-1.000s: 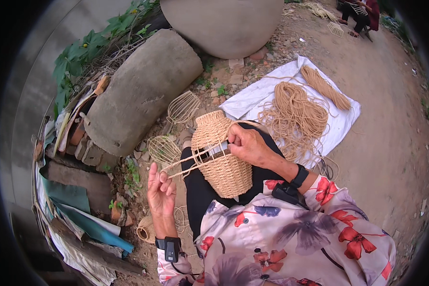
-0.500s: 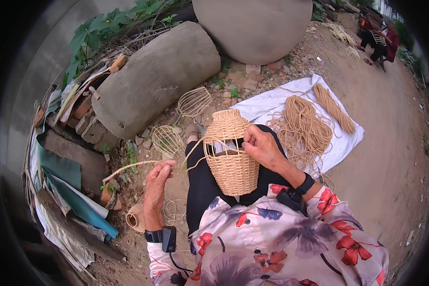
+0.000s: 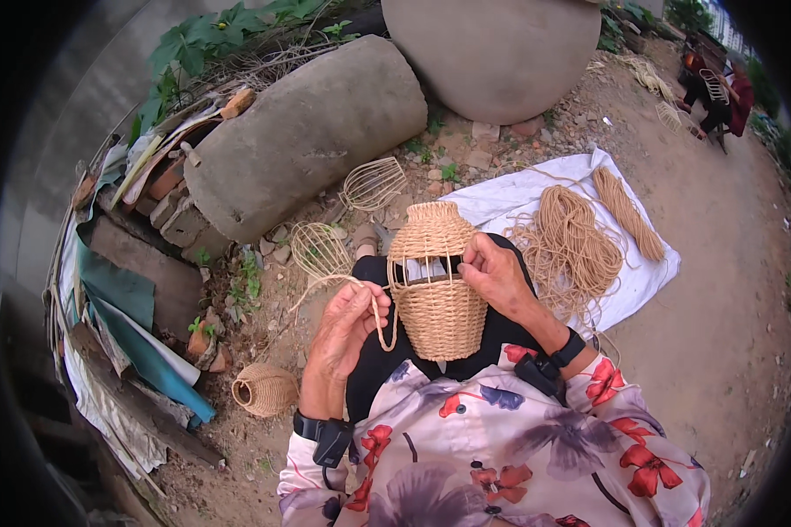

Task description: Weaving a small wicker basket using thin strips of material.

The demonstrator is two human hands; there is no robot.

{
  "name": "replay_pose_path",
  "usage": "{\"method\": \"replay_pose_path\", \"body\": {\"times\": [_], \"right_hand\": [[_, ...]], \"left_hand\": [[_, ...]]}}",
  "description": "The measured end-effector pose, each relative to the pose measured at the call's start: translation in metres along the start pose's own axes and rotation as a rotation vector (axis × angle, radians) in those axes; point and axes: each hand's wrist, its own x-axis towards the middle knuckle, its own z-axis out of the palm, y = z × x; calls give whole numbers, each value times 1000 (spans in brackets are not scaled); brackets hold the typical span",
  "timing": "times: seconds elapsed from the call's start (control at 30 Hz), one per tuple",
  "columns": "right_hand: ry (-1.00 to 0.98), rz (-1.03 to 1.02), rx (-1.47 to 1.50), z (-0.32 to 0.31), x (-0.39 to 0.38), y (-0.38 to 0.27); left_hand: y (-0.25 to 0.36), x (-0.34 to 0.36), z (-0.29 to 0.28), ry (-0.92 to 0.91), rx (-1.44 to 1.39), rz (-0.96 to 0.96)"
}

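A tan woven basket stands upright on my lap, narrower at the top, with a band of bare ribs round its middle. My right hand, fingers pinched, grips the basket at the right of that band. To the basket's left, my left hand is closed on a tan twisted cord, which hangs in a loop beside the weave. What lies between the right fingertips is partly hidden.
Rope hanks lie on a white sheet. Bare frames and a woven basket lie left. A concrete pipe, round vessel and rubble pile border the ground. A seated person holds a frame.
My left hand has dropped its stretched strands into a loop and moved right, nearer the basket. The basket sits more upright. My right hand stays at the rib band; the view has shifted.
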Motion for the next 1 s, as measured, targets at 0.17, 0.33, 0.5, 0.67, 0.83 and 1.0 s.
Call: {"method": "replay_pose_path", "body": {"times": [0.17, 0.33, 0.5, 0.67, 0.83, 1.0], "right_hand": [[-11, 11, -6, 1, -1, -3], [-39, 33, 32, 1, -2, -2], [-22, -13, -14, 2, -2, -3], [-27, 18, -14, 1, -2, -4], [4, 23, -38, -2, -1, -4], [-27, 7, -66, 4, 0, -8]], "left_hand": [[-23, 39, 12, 9, 466, 199], [-42, 55, 20, 180, 1154, 718], [-45, 60, 31, 317, 1327, 607], [-41, 56, 17, 153, 427, 231], [-48, 63, -78, 387, 425, 371], [-76, 66, -218, 838, 687, 357]]}}
